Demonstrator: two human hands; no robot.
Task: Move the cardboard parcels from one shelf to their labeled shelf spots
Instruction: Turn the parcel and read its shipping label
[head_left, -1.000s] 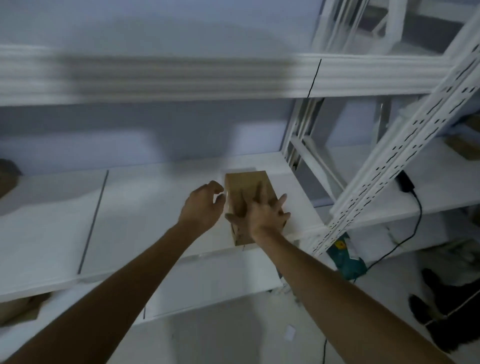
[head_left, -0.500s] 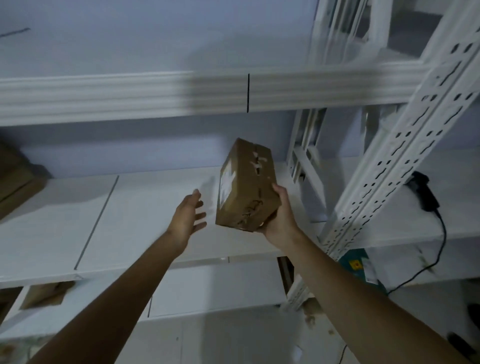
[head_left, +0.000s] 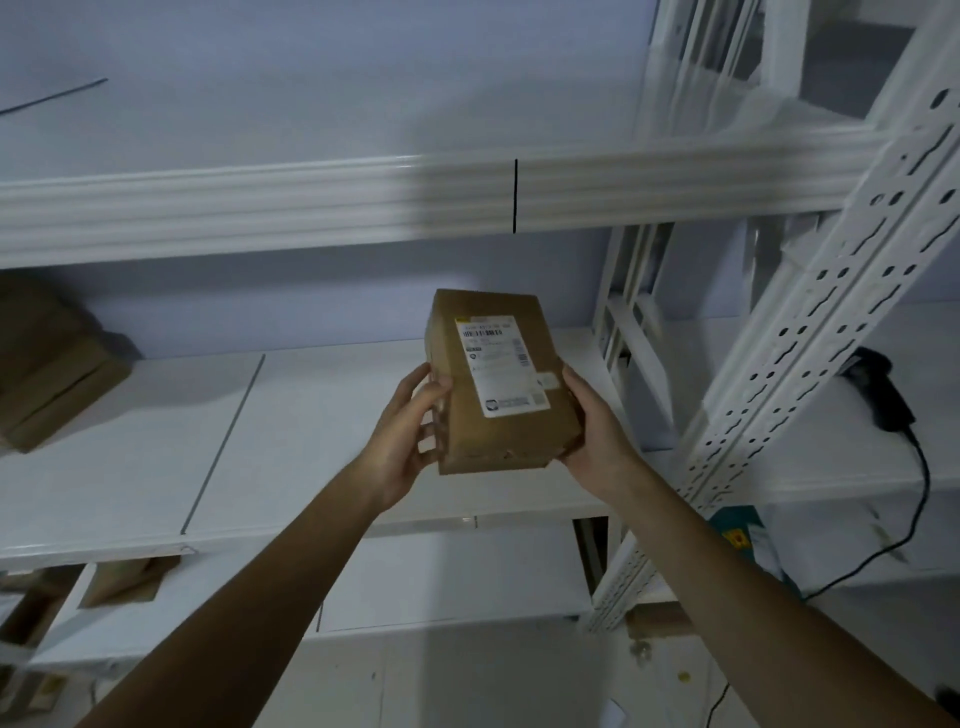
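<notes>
The cardboard parcel (head_left: 498, 384) was held up in the air between both hands, above the front of the middle shelf (head_left: 311, 441) and clear of it, its white shipping label (head_left: 496, 366) turned toward the camera. The left hand (head_left: 410, 441) gripped its left edge, fingers (head_left: 434, 415) wrapped round the side and clamped on the cardboard; the right hand (head_left: 592, 421) cupped the right edge and lower corner, its fingers hidden behind the box but plainly closed on it. That tilt, label face up toward the eyes, looked chosen for reading: probably the person was checking which shelf spot the label named, so the carry itself had yet to begin. The print was too blurred to make out. Other brown parcels (head_left: 47, 364) sat stacked at the far left of the same shelf, well apart. A slotted white upright (head_left: 810, 332) stood near on the right, something to steer round when moving off that way.
</notes>
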